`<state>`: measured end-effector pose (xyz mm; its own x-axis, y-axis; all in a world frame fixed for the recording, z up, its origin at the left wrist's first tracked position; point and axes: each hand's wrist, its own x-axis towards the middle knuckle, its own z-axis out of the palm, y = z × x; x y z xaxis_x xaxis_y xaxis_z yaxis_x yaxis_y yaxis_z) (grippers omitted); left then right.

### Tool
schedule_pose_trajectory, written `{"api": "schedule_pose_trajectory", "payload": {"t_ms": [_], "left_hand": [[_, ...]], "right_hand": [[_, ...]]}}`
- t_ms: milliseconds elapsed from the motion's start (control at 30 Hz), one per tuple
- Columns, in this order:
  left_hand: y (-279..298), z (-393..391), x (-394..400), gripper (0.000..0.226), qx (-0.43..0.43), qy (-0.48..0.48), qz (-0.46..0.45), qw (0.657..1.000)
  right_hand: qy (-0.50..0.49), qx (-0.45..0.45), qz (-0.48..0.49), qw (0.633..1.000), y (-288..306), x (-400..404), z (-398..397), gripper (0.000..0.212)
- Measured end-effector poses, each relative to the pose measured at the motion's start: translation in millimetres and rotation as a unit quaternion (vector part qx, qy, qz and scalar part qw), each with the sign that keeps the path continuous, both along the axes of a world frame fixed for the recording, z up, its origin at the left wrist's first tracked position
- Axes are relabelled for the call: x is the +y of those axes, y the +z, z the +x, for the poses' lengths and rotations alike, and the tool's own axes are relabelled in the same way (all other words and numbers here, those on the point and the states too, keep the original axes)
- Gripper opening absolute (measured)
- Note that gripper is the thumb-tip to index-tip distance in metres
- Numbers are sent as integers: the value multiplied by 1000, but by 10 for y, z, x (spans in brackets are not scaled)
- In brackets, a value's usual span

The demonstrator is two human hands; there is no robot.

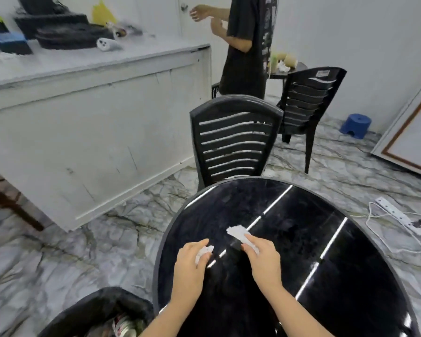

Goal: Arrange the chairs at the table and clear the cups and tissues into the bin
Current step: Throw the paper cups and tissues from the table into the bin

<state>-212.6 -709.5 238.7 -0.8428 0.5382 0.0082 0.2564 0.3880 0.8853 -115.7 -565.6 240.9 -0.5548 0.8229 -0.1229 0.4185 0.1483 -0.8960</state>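
Two chairs: black plastic with slatted backs; nearer chair (233, 142) pushed close to the far edge of the table, second chair (309, 100) further back at a small table.
Table (326, 239): round, black, glossy, with light strips reflected on the top.
Counter (95, 98): long, white, on the left, dark things lying on top.
Other person (248, 45): in a dark shirt, standing behind the nearer chair.
Bin (100, 314): black liner, at the bottom left, just beside the table, rubbish inside.
Left hand (191, 266): over the table, fingers closed on a crumpled tissue (204, 253).
Right hand (263, 259): over the table, fingers pinching a flatter tissue piece (238, 233).
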Motion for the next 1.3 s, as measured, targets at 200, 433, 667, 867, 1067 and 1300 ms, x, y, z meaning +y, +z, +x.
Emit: {"api": "schedule_pose_trajectory", "payload": {"t_ms": [200, 433, 667, 867, 1067, 1300], "left_hand": [[147, -236, -998, 24, 22, 116, -2, 993], [25, -258, -2362, 24, 32, 237, -40, 970], [-319, 148, -3623, 26, -6, 261, -86, 961], [-930, 508, -4193, 26, -43, 249, -151, 956], [-1741, 672, -4272, 29, -69, 253, -168, 950], [-2412, 754, -4211, 36, -62, 254, -186, 947]], "right_hand": [[163, 1, 41, 986, 188, -829, -575, 19], [280, -14, 59, 958, 126, -2043, -880, 26], [315, -70, 45, 945, -302, -3188, -692, 25], [338, -124, 7, 933, -945, -3802, -329, 26], [376, -155, 7, 914, -1726, -3966, -159, 26], [410, -182, 7, 894, -2468, -3978, -77, 48]]}}
